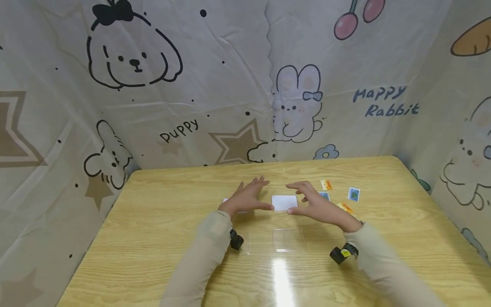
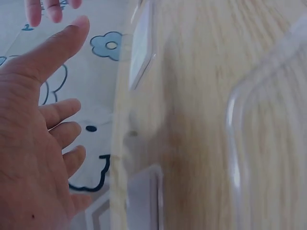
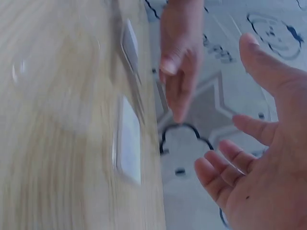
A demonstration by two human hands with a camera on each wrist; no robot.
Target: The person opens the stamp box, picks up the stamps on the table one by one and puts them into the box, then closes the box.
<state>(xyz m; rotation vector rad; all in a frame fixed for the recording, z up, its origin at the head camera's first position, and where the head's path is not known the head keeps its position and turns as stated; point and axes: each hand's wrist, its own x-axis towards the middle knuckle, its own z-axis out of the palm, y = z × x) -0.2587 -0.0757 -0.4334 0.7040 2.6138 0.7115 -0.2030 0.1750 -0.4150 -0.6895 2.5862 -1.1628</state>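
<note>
A white rectangular stack, perhaps cards in a clear case (image 1: 284, 203), lies on the table between the two hands. My left hand (image 1: 250, 198) hovers at its left with the fingers spread and holds nothing. At its right is my right hand (image 1: 315, 205), fingers parted, also holding nothing. In the right wrist view a gap shows between the right hand (image 3: 261, 153) and the white stack (image 3: 128, 141). A second white stack (image 2: 142, 201) lies under the left hand, mostly hidden from the head view.
A clear plastic piece, like a lid (image 1: 288, 250), lies nearer the front, with faint clear edges to its left. Small picture cards (image 1: 353, 194) in blue and orange are scattered beyond the right hand, partly hidden by it. Printed cloth (image 1: 230, 98) hangs behind the table.
</note>
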